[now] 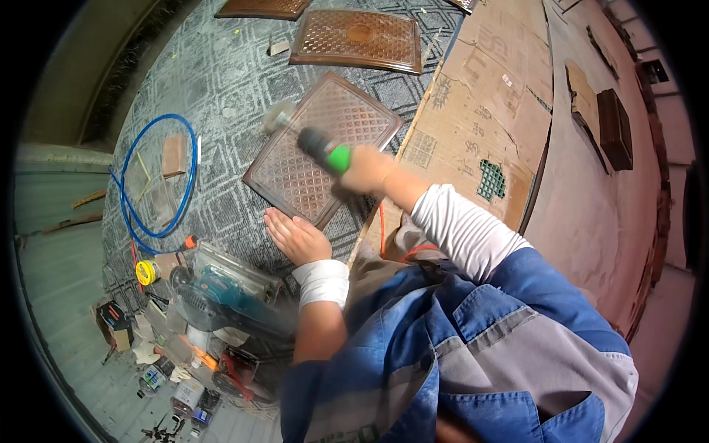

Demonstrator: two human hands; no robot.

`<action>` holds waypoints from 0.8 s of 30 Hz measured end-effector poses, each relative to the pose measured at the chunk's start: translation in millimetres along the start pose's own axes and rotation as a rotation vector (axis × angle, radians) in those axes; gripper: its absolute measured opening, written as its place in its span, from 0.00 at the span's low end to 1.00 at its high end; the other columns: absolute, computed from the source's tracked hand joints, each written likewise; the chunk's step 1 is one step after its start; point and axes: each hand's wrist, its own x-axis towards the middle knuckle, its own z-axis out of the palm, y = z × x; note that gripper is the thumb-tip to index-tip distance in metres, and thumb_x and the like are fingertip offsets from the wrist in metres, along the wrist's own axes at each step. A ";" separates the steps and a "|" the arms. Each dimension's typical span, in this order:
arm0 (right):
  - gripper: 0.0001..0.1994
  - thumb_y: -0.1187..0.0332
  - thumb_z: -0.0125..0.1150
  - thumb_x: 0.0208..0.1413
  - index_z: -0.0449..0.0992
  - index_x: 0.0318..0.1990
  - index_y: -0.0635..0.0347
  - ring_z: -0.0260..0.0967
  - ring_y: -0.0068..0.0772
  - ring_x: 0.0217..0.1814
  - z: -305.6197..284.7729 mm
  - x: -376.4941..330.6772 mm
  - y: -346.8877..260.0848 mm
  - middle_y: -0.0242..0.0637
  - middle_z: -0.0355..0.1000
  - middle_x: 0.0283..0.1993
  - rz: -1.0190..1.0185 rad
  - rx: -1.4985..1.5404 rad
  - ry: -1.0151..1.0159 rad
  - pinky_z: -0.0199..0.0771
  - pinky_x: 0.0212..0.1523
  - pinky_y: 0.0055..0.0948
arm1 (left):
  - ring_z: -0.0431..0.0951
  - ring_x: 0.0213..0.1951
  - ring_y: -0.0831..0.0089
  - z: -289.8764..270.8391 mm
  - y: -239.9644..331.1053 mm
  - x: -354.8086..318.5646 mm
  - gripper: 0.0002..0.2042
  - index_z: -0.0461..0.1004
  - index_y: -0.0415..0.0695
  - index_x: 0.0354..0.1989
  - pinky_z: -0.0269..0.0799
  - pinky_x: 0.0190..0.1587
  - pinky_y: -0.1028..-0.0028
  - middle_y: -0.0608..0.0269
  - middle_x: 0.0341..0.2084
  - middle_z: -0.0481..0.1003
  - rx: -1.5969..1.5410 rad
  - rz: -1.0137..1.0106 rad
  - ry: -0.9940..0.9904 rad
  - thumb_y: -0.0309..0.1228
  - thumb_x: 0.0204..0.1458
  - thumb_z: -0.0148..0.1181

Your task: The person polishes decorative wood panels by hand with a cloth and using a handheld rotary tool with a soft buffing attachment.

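A brown panel (314,166) with a raised diamond pattern lies on the grey patterned carpet. My right hand (367,170) is wrapped round a black and green power drill (322,148) held over it. A round brush-like wheel (280,117), blurred, sits at the drill's tip near the panel's far left edge; whether it touches is unclear. My left hand (295,235) rests with fingers stretched out along the panel's near left edge, holding nothing.
More brown panels (357,38) lie at the far side. A blue hose (193,177) loops at left. A teal and black power tool (214,295), a yellow tin (147,272) and bottles (187,397) crowd the lower left. Flattened cardboard (480,96) borders the carpet on the right.
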 end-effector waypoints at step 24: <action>0.16 0.68 0.62 0.44 0.80 0.39 0.72 0.80 0.56 0.42 6.9 -16.5 63.9 0.59 0.79 0.37 -0.067 0.108 0.071 0.80 0.45 0.42 | 0.57 0.73 0.57 -4.1 7.3 1.5 0.26 0.55 0.40 0.73 0.48 0.72 0.49 0.53 0.74 0.54 0.058 0.011 -0.078 0.34 0.67 0.35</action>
